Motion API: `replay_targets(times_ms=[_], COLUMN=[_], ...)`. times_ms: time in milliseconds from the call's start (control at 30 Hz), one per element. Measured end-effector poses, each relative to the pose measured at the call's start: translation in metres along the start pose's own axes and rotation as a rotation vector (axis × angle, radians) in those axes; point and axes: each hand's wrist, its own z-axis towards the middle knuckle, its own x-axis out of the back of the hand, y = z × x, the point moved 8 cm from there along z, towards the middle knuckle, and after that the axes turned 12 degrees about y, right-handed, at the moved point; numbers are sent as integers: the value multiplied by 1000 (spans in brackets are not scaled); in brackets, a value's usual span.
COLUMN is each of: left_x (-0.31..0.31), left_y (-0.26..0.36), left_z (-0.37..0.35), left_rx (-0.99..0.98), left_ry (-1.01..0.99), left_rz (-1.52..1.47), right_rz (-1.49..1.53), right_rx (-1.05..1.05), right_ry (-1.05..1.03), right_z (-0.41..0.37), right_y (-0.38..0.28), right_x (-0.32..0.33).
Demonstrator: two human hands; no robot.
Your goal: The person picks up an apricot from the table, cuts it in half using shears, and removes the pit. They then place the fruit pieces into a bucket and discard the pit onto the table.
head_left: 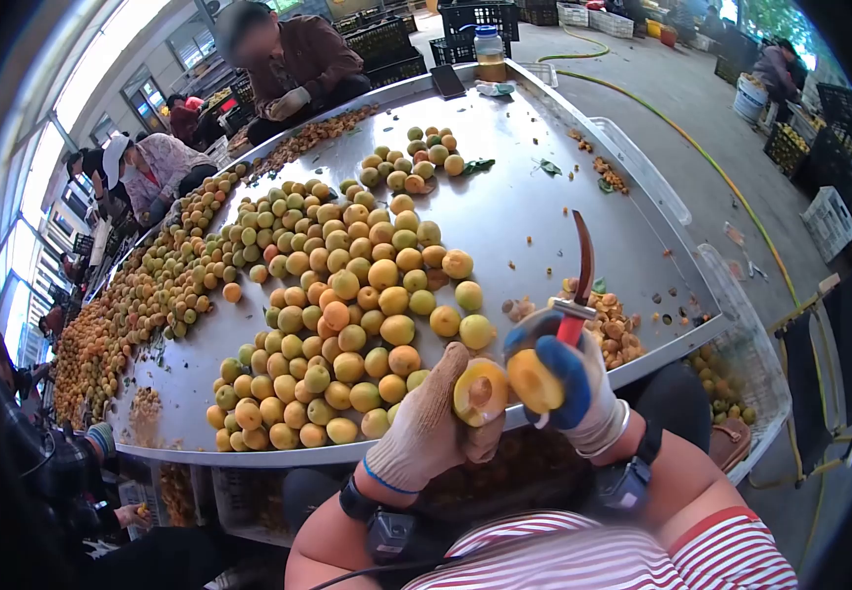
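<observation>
My left hand (424,428), in a cream knit glove, is closed around an apricot half (483,389) whose cut face is toward me, with the stone sitting in its hollow. Close beside it, my right hand (591,403), in a white glove with blue-coated fingers, grips the other apricot half (535,382). That same hand holds a knife (571,327) with a red handle; its curved blade points up and away from me. A large spread of whole apricots (347,324) lies on the metal table just beyond my left hand.
The metal table (504,187) has a raised rim. Brown apricot stones (617,334) are heaped past my right hand. A jar (490,54) and phone (447,82) stand at the far end. A co-worker (298,64) sits across. Crates (831,224) and a hose (701,147) lie right.
</observation>
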Motion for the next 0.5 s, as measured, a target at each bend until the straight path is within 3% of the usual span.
replay_targets(times_ms=[33,67,133,200,233,300,333,367,400,433,500], left_x=[2,-1,-2,5,5,0,-5,-14,-21,-23,-28], left_y=[5,11,20,31,37,41,47,53,53,50,31], left_z=[-2,-5,-11,-15,-17,-20,-27,-35,-36,-33,-24], left_rx=[-68,-127,-191,-254,-295,-335,-500,-663,-489,-484,-287], left_ry=[117,-4,81,167,92,13,30,45,21,12,-48], left_rz=[57,49,44,44,108,174,353,532,452,450,221], right_rz=[2,-27,-55,-1,-253,-287,-195,-315,-189,-64,-5], right_rx=[3,62,123,-105,213,163,149,166,121,78,163], right_ry=[-4,-13,-26,-325,-427,-434,-360,-315,-245,-172,-126], right_z=[-1,-2,-4,-16,-13,-16,-14,-13,-11,-10,-11], right_y=[2,4,-6,-17,-35,-46,-40,-40,-43,-45,-55], right_x=[6,11,13,-15,-25,-32,-23,-14,-8,-1,-5])
